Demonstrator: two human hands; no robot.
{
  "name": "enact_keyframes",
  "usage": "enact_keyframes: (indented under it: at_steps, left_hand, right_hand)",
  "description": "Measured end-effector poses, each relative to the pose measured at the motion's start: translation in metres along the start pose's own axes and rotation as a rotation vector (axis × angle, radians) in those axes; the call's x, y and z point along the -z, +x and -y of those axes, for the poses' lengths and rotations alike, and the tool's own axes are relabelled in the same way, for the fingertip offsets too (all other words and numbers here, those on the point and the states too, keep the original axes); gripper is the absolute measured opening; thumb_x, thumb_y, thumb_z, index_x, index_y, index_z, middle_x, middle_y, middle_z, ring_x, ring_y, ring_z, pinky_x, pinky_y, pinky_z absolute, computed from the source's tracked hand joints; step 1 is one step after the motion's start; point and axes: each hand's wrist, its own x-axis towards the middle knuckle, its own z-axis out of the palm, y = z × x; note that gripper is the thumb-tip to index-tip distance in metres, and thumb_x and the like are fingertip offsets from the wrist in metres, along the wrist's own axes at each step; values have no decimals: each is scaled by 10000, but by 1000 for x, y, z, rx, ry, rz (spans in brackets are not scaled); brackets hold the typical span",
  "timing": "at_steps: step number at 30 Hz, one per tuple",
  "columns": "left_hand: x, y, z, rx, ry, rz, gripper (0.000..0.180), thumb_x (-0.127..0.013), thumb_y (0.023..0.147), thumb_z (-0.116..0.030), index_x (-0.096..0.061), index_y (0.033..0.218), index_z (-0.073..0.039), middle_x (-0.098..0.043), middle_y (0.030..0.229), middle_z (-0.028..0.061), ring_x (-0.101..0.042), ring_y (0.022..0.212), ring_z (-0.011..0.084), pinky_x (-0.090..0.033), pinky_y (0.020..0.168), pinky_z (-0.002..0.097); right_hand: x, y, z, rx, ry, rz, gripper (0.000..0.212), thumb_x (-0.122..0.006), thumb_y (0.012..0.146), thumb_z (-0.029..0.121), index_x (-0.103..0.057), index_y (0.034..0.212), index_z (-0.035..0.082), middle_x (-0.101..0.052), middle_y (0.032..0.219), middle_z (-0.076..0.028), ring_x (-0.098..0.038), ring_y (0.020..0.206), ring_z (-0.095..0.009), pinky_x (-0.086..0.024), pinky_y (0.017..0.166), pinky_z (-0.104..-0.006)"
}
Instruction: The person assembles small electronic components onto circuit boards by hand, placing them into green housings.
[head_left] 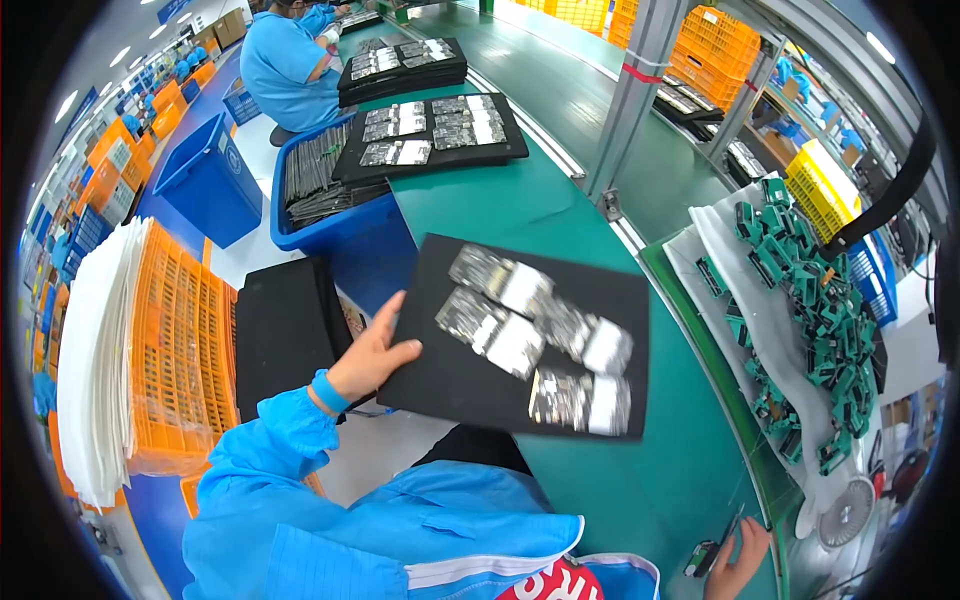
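Head view: one black board [600, 290], held at its left edge by the left hand [365, 362], thumb laid over the top and fingers hooked round the rim; board slightly tilted, carried partly over the green tabletop [560, 210] and partly past its near-left edge. On the board: four groups of small silver-and-white pieces [520, 290] (blurred, details not legible), set in a loose cluster toward the middle and right.

Right hand [738, 562]: placed low at the right, fingers bent; whether anything is pinched cannot be told. Just beside its thumb, one small green-and-black part [703, 557].

Beyond the held board: a second black board [480, 158], loaded with similar pieces, its left side projecting over a blue tub [385, 215] in which dark sheets are packed. To the left: a stack of black sheets [285, 330], an orange crate [185, 350] and white sheets [100, 370]. To the right: green parts [800, 270], heaped on white foam [730, 300].
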Motion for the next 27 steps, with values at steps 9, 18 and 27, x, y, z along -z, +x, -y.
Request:
enact_keyframes:
  at_steps: [9, 18, 27]
  left_hand:
    - [-91, 31, -13, -183, 449, 522, 863, -637, 955, -205, -84, 1578, 21, -253, 1602, 263, -298, 1475, 365, -263, 1200, 381]
    - [-188, 93, -40, -844, 849, 544, 722, -777, 798, -164, -482, 1454, -101, -421, 1483, 216, -430, 1340, 424, -381, 1103, 477]
    - [-253, 125, -11, -1110, 978, 744, 564, -709, 843, -319, -574, 1369, -162, -474, 1471, 127, -409, 1386, 345, -295, 1129, 592]
  right_hand:
    - [-22, 46, 104, 210, 255, 74, 405, -709, 736, -7, -628, 1131, 32, -586, 1250, -177, -551, 1138, -409, -454, 976, -478]
    - [-52, 65, 129, 17, 154, 173, 668, -788, 774, 309, -548, 1363, 105, -308, 1560, -254, -288, 1419, -478, -263, 1160, -537]
    - [-64, 65, 147, 8, 185, 192, 777, -823, 712, 476, -573, 1375, 159, -313, 1540, -271, -247, 1434, -492, -171, 1156, -647]
